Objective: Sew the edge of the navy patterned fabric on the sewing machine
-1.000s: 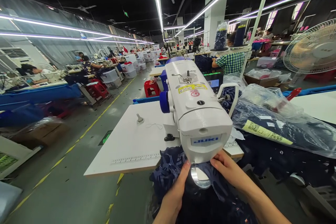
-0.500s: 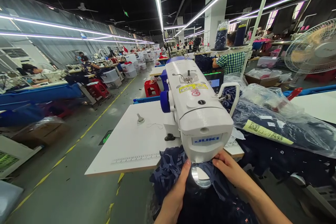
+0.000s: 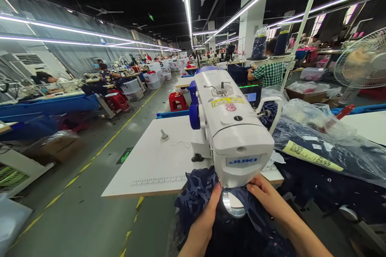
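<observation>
A white JUKI sewing machine [image 3: 241, 140] stands before me on a white tabletop. Dark blue patterned fabric [image 3: 197, 192] is bunched to the left of its head and runs around the machine's round metal bed end [image 3: 234, 204]. My left hand [image 3: 206, 217] closes on the fabric at the left, thumb up beside the head. On the other side, my right hand [image 3: 263, 192] pinches the same fabric close under the head. The needle area is hidden behind the machine's head. More dark cloth hangs down below, between my forearms.
On the white tabletop [image 3: 150, 156] are a printed ruler and a small metal lever [image 3: 164, 135]. Plastic-wrapped dark garments [image 3: 319, 144] lie at the right, near a fan [image 3: 362, 58]. A red stool [image 3: 177, 101] stands behind the table. A co-worker in a checked shirt [image 3: 269, 74] sits ahead.
The whole view has shifted slightly, so the machine appears a little further right. Both hands keep hold of the fabric in nearly the same place by the machine's head.
</observation>
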`<state>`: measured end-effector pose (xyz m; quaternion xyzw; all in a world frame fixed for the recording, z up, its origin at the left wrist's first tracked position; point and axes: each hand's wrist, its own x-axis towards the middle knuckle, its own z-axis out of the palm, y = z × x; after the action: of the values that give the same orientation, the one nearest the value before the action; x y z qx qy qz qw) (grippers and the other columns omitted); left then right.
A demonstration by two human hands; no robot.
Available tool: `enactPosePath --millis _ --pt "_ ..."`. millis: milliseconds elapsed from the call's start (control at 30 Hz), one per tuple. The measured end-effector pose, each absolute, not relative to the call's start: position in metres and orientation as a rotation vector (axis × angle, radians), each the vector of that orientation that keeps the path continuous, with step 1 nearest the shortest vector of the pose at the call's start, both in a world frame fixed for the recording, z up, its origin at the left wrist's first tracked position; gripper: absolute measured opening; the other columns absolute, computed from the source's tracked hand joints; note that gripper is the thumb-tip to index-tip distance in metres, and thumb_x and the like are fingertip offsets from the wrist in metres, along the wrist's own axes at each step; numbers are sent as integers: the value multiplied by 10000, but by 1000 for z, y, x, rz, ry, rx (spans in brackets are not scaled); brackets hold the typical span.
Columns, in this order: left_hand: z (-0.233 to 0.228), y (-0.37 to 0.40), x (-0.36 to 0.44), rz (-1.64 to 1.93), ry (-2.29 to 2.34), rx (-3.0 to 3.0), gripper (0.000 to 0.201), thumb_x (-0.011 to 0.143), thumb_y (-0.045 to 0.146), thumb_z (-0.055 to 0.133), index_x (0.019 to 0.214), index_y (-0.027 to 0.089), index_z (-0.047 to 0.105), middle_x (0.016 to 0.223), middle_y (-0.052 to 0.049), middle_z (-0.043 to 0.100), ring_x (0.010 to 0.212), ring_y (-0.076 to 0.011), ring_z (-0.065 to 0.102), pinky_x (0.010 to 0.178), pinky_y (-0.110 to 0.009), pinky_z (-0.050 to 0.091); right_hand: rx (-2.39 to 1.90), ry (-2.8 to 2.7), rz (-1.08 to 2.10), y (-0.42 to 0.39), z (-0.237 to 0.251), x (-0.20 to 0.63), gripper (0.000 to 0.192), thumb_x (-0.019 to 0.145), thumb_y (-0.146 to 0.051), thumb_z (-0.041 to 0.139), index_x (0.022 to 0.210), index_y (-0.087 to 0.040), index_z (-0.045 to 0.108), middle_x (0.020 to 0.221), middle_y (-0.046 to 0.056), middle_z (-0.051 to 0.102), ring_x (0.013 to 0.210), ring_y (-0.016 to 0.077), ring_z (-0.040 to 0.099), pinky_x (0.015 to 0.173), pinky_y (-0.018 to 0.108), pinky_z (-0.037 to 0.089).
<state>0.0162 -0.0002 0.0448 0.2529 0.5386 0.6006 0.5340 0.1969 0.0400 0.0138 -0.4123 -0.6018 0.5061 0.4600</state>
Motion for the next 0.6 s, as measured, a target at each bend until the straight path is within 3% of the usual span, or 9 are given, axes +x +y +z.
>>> enactPosePath --millis 133,267,467,600 --pt "38 2 16 1400 1344 684 554 702 406 724 1207 234 573 1368 -40 530 1342 -254 367 1154 -393 256 -1034 -1491 1216 40 15 197 48 798 -211 494 826 -223 530 731 3 601 706 171 580 664 273 494" --pt "34 5 17 1435 1376 661 581 651 418 759 1173 219 600 1349 -55 548 1316 -274 408 1147 -392 272 -1054 -1489 1220 40 14 197 45 799 -223 494 824 -227 530 746 5 605 702 171 573 651 271 484" --pt "46 0 14 1251 1403 706 507 736 469 667 1174 221 605 1305 -55 586 1286 -260 448 1154 -398 261 -1066 -1472 1251 41 10 199 25 803 -224 500 819 -228 518 750 3 593 715 174 565 685 281 480" --pt "38 0 14 1321 1390 755 552 737 475 664 1210 204 580 1330 -66 563 1294 -264 437 1141 -393 296 -1067 -1467 1285 42 6 201 19 814 -251 514 809 -233 508 762 -2 582 736 174 552 727 285 472"
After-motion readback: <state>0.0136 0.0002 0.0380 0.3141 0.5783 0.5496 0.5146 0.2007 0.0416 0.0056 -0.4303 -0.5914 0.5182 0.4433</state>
